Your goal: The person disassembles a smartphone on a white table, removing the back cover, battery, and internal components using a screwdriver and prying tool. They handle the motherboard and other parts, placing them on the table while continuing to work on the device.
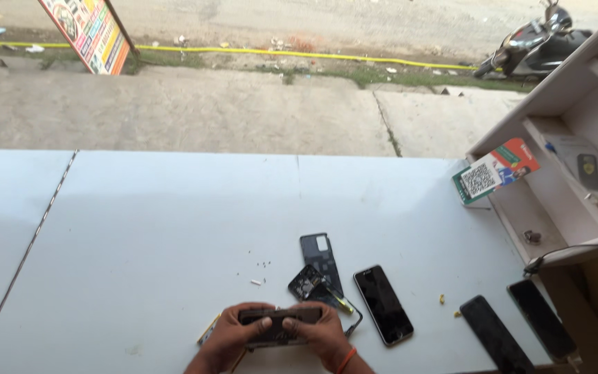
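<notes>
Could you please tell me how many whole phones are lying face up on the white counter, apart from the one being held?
3. One black glass-fronted phone lies just right of the right hand; two more dark phones lie side by side near the counter's right end. Others may be out of view.

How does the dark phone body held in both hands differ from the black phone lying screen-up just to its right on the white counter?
The dark phone body is gripped by the left hand and right hand, lifted and lying crosswise; the black phone lies flat, untouched, running lengthwise away from the person. The held body looks opened, with inner parts showing; the lying phone shows an unbroken dark screen. Both are dark, slim and rectangular.
</notes>
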{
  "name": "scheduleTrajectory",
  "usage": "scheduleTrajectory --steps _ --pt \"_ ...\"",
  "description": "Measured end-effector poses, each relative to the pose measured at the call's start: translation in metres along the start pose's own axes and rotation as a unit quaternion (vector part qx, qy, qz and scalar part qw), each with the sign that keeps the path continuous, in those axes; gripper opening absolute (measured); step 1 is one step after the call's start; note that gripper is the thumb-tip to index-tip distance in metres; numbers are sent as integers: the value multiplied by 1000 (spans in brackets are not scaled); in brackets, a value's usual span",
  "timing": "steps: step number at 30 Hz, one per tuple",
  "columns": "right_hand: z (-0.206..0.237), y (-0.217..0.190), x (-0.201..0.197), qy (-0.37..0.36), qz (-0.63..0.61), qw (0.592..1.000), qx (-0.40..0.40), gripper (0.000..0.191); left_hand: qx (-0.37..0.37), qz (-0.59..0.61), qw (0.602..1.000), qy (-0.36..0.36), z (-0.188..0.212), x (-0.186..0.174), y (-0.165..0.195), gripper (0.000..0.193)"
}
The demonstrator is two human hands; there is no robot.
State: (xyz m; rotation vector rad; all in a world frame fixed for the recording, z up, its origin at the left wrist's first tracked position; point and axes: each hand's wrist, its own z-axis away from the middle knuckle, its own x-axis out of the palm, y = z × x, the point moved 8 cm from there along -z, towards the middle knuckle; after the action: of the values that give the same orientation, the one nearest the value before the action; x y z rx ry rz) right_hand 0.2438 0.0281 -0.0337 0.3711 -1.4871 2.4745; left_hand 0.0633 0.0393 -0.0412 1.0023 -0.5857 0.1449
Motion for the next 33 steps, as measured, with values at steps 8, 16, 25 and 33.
scheduleTrajectory --steps 8,16,25,33 --pt "1 -4 3 15 15 999 -29 24 -16 -4 999 43 -1 -3 -2 32" --pt "5 -6 3 51 42 997 -46 22 10 -43 997 65 -6 -4 0 31" --pt "4 -5 2 72 50 995 -37 20 -1 -82 992 92 -7 -6 -1 31" --pt "-3 -4 -1 -65 34 997 -32 26 -41 -30 997 61 -5 -6 -3 37"
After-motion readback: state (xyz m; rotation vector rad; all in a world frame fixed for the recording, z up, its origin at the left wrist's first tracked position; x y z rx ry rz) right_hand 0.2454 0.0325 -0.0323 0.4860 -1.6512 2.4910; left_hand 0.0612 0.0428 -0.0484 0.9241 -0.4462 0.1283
